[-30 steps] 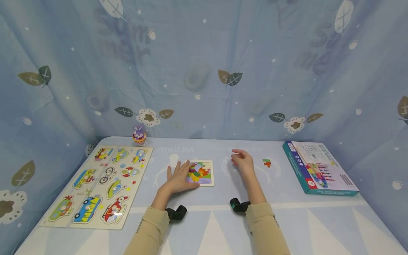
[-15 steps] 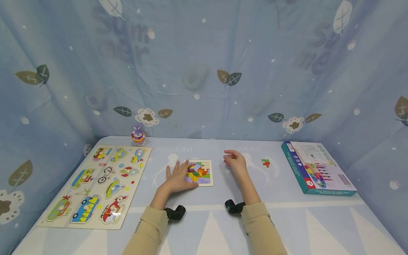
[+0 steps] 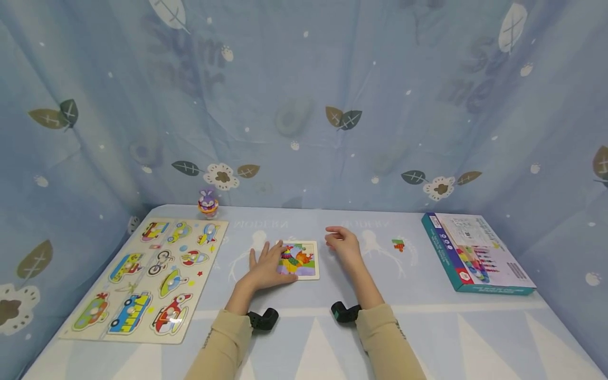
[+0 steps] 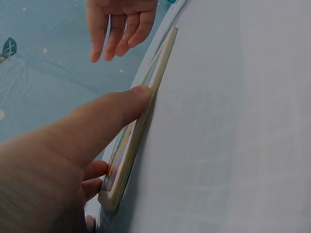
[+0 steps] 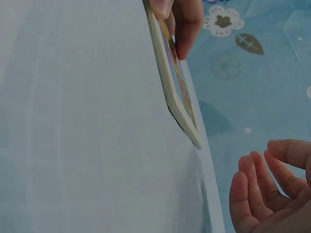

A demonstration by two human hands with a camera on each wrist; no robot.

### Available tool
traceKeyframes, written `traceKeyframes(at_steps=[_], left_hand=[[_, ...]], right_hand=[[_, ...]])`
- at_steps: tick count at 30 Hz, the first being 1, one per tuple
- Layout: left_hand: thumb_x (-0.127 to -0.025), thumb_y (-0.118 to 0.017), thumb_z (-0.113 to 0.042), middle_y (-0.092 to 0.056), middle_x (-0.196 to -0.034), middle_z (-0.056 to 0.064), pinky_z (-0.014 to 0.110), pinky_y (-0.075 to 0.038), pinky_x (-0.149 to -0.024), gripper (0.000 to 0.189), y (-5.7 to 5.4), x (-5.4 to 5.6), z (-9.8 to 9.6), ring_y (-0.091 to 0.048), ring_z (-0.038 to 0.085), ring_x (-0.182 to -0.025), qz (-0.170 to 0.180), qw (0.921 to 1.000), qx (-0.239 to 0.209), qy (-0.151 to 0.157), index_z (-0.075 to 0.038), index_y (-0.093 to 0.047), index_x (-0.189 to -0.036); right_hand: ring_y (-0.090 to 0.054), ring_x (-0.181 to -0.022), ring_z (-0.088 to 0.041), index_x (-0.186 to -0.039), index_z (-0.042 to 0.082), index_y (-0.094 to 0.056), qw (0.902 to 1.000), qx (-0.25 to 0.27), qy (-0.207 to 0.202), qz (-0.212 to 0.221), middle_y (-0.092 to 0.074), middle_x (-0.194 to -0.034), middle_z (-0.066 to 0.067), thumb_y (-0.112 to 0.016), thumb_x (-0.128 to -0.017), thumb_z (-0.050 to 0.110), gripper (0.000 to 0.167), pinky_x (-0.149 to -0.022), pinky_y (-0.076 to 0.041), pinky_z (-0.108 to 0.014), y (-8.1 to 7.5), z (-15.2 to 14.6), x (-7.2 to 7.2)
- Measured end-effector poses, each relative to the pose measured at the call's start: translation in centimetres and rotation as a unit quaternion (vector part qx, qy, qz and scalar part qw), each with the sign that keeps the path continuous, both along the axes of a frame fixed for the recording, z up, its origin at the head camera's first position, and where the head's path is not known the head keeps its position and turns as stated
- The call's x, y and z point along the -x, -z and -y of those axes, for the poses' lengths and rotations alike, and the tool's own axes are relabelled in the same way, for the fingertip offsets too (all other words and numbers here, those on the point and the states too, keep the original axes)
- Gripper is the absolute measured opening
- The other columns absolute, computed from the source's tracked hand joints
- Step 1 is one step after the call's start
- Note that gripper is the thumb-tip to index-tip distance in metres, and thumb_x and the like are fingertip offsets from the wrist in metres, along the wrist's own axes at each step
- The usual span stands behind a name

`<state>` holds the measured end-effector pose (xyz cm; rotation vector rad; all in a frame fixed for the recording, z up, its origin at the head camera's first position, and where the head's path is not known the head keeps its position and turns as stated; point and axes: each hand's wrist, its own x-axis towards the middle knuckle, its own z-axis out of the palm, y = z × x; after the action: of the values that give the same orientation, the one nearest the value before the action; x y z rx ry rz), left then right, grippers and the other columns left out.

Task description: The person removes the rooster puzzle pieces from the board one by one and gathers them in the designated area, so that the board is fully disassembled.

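A small square picture puzzle [image 3: 304, 260] in a pale wooden frame lies mid-table, with a colourful bird-like picture inside. My left hand [image 3: 265, 267] rests on its left part, fingers spread. In the left wrist view the straight thumb [image 4: 109, 114] presses the near rim of the puzzle [image 4: 125, 167]; other fingertips touch the puzzle's far left part. Right of the puzzle, above the table, hovers my right hand [image 3: 345, 248] with relaxed, slightly bent fingers. The right wrist view shows nothing in that hand [image 5: 272, 194]. A loose jigsaw piece [image 3: 398, 245], green and orange, lies farther right.
At left lies a large vehicle peg-puzzle board [image 3: 147, 279], with a purple rabbit figurine [image 3: 208, 204] behind it. A teal-edged box [image 3: 478, 253] lies at right. A blue patterned curtain [image 3: 304, 105] hangs behind the table.
My right hand has moved left toward the small puzzle, away from the loose jigsaw piece. My left hand stays on the puzzle. The head view shifts slightly.
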<state>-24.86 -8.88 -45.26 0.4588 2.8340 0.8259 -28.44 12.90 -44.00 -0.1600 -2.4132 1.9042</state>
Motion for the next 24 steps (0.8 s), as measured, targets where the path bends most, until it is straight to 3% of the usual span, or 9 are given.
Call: traceKeyframes(at_steps=[5,24], left_hand=[[-0.075,-0.068,-0.048,-0.019,-0.153,0.011,0.062,0.011,-0.104,0.089,-0.1,0.0,0.0,-0.001,0.037,-0.14,0.003,1.0,0.004,-0.005,-0.006,-0.03,-0.144],[-0.075,-0.069,-0.049,-0.016,-0.153,0.015,0.062,0.01,-0.104,0.088,0.0,0.0,-0.1,-0.002,0.037,-0.14,0.002,0.9999,0.007,-0.01,-0.004,-0.033,-0.141]], right_hand=[[-0.063,-0.081,-0.025,-0.112,0.0,-0.063,1.0,-0.004,-0.008,0.002,-0.063,-0.092,-0.014,-0.061,-0.086,0.009,0.028,-0.071,-0.052,-0.029,-0.3,0.7,-0.4],[-0.064,-0.078,-0.022,-0.11,-0.003,-0.062,0.9996,0.005,-0.027,0.007,-0.063,-0.091,-0.014,-0.06,-0.085,0.006,0.027,-0.07,-0.053,-0.03,0.2,2.6,-0.3]])
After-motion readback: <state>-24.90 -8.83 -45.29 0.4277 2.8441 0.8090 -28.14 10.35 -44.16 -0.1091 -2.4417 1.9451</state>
